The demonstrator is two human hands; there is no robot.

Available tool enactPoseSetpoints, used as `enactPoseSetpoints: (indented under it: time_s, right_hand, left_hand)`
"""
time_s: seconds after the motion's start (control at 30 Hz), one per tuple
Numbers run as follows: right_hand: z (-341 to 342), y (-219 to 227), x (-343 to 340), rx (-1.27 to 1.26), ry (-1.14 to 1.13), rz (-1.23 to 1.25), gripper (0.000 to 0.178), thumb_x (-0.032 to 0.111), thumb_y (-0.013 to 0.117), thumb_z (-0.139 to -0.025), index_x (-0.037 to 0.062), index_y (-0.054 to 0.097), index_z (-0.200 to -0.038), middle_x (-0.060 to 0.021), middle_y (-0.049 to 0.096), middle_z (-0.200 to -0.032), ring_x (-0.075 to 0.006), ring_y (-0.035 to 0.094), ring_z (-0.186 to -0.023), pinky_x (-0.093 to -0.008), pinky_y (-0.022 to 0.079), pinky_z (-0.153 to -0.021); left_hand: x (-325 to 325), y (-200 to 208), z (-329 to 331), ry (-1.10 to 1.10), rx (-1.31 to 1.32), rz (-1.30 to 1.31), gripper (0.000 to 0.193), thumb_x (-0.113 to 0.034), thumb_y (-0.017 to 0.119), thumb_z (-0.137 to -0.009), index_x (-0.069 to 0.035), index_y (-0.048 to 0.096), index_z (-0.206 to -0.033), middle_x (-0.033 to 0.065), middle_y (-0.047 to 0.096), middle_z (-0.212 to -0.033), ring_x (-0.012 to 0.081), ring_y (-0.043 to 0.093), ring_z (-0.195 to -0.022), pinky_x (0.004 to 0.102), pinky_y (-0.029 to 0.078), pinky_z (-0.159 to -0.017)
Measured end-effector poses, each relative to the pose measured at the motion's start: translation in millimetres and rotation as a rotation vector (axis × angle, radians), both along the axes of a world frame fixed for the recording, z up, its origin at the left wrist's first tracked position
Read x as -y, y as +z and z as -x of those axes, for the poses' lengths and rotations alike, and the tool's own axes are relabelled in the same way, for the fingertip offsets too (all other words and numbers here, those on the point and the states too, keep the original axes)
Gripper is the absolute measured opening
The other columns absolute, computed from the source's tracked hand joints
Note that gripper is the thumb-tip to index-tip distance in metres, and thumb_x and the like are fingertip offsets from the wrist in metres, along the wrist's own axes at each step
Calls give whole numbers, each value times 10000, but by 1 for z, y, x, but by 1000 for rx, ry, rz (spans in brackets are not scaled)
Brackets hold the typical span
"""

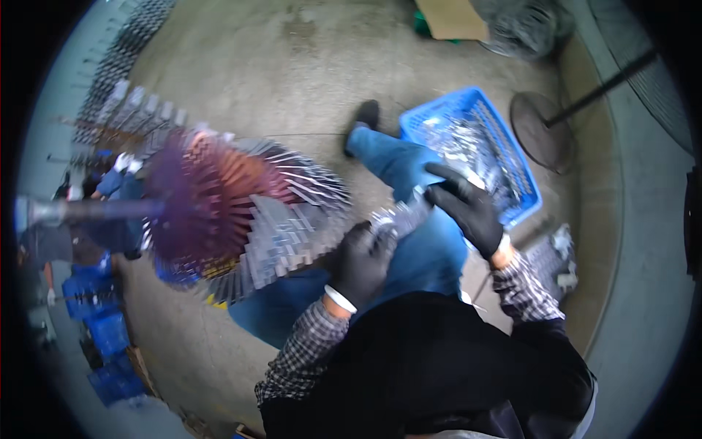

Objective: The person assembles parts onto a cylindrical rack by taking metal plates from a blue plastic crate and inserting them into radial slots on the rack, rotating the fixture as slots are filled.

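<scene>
Blue crates (110,333) sit at my far left, then a round reddish rack (197,201) fanned with flat metal strips (274,238). My gloved left hand (362,262) pinches some shiny, blurred pieces (404,218) above my thigh, between my hands. My gloved right hand (472,212) bends its fingers at their far end; I can't tell whether it grips. Just beyond it stands a blue basket (523,210) of shiny pieces.
</scene>
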State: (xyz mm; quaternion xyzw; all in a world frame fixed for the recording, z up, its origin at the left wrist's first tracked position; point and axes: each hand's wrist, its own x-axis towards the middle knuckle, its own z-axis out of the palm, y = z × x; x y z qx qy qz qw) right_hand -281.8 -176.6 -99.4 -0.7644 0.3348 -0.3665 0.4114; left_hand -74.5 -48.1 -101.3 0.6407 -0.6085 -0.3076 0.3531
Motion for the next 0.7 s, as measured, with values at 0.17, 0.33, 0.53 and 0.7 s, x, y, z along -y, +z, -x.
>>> enactPoseSetpoints:
  time_s: [0.17,0.33,0.53,0.7]
  right_hand:
    - [-13,37,7,-396,610,140,442,327,754,-973,69,717,-1330,-145,760,-1151,-319,718,-984,-390,580,-920]
    - [-46,56,9,-440,903,145,302,275,775,-930,85,757,-1164,-105,775,-1004,-311,722,-858,-383,589,-819]
    - [-74,58,13,-280,973,266,208,222,751,-947,90,771,-1106,-89,767,-901,-296,719,-752,-359,585,-721]
    - [-108,81,29,-232,468,-279,246,247,697,-1036,8,749,-1011,-75,697,-730,-183,615,-581,-315,480,-556]
  left_hand:
    - [-11,40,-16,-151,562,178,107,-167,692,-957,-63,691,-935,123,685,-857,301,633,-741,432,498,-717]
    - [-16,89,-32,-261,747,95,145,-209,731,-920,-86,672,-870,103,667,-827,280,616,-737,422,470,-707]
    - [-24,116,-47,-198,795,25,234,-226,767,-893,-60,714,-1048,80,670,-901,261,611,-760,423,473,-711]
    - [-49,145,-76,138,717,161,642,-189,765,-916,-9,557,-1496,150,671,-1276,324,687,-986,464,532,-868]
